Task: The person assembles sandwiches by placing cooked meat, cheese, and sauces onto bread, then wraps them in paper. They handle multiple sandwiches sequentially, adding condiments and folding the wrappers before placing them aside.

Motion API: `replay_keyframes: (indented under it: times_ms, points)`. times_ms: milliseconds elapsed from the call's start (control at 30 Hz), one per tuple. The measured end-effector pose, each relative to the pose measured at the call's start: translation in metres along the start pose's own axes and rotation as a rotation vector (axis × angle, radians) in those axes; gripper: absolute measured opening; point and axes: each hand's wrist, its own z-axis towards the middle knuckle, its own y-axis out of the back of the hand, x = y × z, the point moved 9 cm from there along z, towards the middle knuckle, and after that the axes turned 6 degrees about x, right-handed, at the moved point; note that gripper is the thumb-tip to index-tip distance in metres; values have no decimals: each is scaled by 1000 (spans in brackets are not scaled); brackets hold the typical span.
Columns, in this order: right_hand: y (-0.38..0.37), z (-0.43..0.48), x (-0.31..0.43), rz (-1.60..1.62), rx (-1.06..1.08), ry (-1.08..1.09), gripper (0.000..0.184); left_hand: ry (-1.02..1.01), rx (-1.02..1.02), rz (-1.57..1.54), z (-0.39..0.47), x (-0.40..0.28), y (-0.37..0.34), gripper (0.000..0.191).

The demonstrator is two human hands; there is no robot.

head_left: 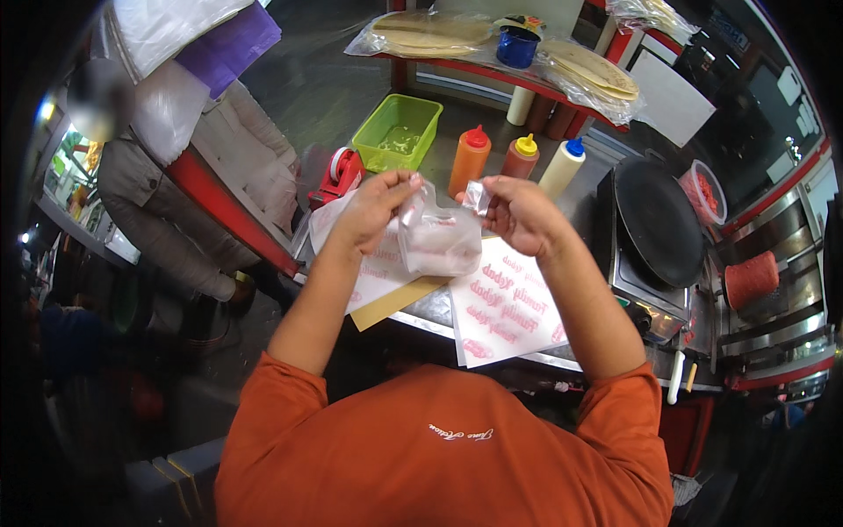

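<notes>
My left hand (pixel 375 207) pinches the upper part of a translucent plastic bag (pixel 441 247). A pale wrapped item shows dimly through the bag's wall. In my right hand (pixel 520 212) is a small piece of shiny clear plastic (pixel 476 197), held between thumb and fingers. Whether that piece is a handle of the bag or a separate packet, I cannot tell. The bag hangs above printed wrapping papers; one stack (pixel 510 300) lies to the right and another sheet (pixel 369 263) partly beneath my left forearm.
Behind my hands stand a red tape dispenser (pixel 337 176), a green plastic basket (pixel 398 135) and three squeeze bottles (pixel 470 161). A round black griddle (pixel 660 221) is at the right. Flatbreads (pixel 428 33) lie on a raised shelf. A person (pixel 191 191) stands across the counter at left.
</notes>
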Motion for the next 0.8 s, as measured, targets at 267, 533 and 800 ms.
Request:
replay_keyframes:
  times_ms: [267,533,800]
  points:
    - [-41,13,-56,-105,88,28,26,-77,-81,152,-49,18,-12,42]
    - [-90,-7,-17,-318,117,203,47,-279,-260,118,-94,22,-5,43]
    - [-294,-87,56,-1231,751,448,73,-273,-314,-699,-175,65,23,65]
